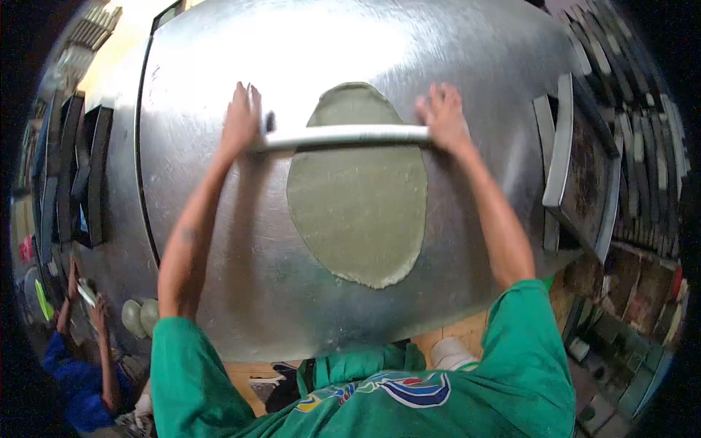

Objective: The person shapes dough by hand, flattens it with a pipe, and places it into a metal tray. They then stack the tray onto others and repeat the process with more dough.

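A pale rolling pin (350, 134) lies crosswise over a long oval sheet of grey-green dough (358, 204), toward its far end. At the pin's left end is my left hand (243, 120), its fingers stretched forward and its palm against the pin. My right hand (445, 117) rests on the other end with fingers spread, slightly blurred. Neither hand wraps its fingers round the pin. The dough lies flat on a shiny metal table (482, 204) and has a ragged near edge.
Metal trays (584, 160) stand on edge at the right, near stacked racks (650, 168). More dark trays (87, 168) stand at the left. A co-worker in blue (87, 372) handles a light-coloured rod beside two round dough pieces (140, 317) at the lower left.
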`<state>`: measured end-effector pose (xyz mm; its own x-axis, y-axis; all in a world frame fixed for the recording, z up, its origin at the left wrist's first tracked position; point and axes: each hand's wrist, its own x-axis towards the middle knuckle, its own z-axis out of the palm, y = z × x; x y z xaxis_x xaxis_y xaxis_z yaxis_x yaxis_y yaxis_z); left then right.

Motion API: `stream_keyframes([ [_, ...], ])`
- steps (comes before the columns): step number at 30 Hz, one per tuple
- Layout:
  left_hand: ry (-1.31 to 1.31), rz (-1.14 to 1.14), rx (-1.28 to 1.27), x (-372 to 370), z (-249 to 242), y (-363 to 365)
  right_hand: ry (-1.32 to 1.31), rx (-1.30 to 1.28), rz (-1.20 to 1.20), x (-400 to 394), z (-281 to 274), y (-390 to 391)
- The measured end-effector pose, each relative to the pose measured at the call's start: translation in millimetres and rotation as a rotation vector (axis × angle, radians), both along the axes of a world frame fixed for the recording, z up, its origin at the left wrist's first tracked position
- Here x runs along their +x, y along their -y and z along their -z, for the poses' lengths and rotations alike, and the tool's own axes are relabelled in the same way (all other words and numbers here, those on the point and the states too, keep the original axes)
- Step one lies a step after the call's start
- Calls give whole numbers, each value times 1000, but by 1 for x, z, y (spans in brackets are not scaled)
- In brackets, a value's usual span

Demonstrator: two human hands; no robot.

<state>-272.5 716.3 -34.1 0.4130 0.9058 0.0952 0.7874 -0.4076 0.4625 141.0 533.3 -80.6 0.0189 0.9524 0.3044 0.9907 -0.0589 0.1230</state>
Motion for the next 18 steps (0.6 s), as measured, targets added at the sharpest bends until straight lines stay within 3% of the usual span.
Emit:
stream_keyframes([
  [1,-337,112,268,-5,-25,76,-482,-101,200,-72,-95,52],
  [2,-122,182,134,-23,-34,121,-394,-176,200,-98,-112,99],
  [3,-31,164,-34,-37,-61,169,-511,-92,81,-112,-106,150],
  [5,-142,226,84,-62,-93,225,-541,-139,52,-132,-127,210],
  [6,-134,213,95,-68,-93,219,-531,-131,38,-124,-139,203],
  [8,116,98,-95,-85,-89,192,-969,-708,414,-110,-163,178],
  [10,623,-265,-249,-23,-101,144,-1003,-364,425,-101,-145,133],
  [11,363,-194,-4,-14,-65,112,-824,-210,414,-99,-120,115],
  [12,-111,-138,98,-4,-52,117,-646,-57,400,-105,-95,110],
  [13,-440,-184,135,2,-26,130,-654,-68,403,-119,-83,125],
  [15,-399,19,65,-17,-37,177,-290,-157,437,-141,-64,160],
  [16,-416,37,34,-30,-44,205,-444,-279,466,-155,-81,179],
  [18,-501,114,119,-55,-58,252,-406,-338,464,-182,-101,216],
])
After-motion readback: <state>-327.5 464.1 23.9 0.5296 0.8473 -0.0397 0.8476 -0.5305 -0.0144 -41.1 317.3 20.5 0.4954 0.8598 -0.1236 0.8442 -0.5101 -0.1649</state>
